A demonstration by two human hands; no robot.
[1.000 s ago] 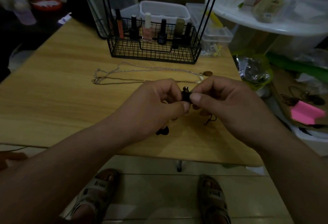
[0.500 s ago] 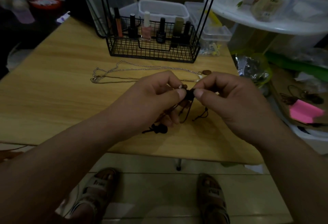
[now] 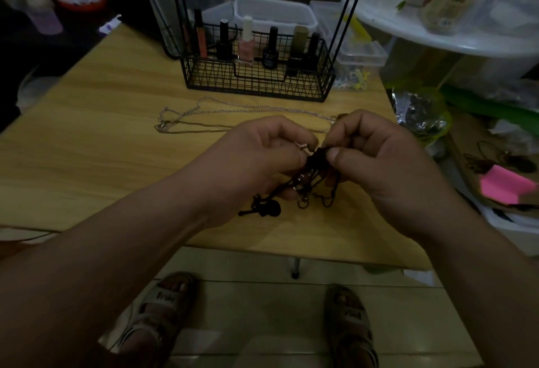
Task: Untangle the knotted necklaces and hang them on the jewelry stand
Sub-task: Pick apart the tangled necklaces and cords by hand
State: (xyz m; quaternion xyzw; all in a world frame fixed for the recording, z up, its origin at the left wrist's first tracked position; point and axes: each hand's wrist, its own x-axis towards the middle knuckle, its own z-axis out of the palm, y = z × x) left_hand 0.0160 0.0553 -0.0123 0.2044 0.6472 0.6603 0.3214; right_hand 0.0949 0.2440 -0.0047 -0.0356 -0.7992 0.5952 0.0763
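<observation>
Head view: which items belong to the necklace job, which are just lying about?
Job: left hand and right hand pinching the knotted black cord; its black pendant; silver chain lying beyond the hands; black wire stand.
Lying about: nail polish bottles in the stand's basket; clear plastic boxes; pink paper.

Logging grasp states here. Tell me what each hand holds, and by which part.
Both the left hand and the right hand pinch the dark cord necklace at its knotted bunch, one from each side. Its black pendant is below, in neither grip.
</observation>
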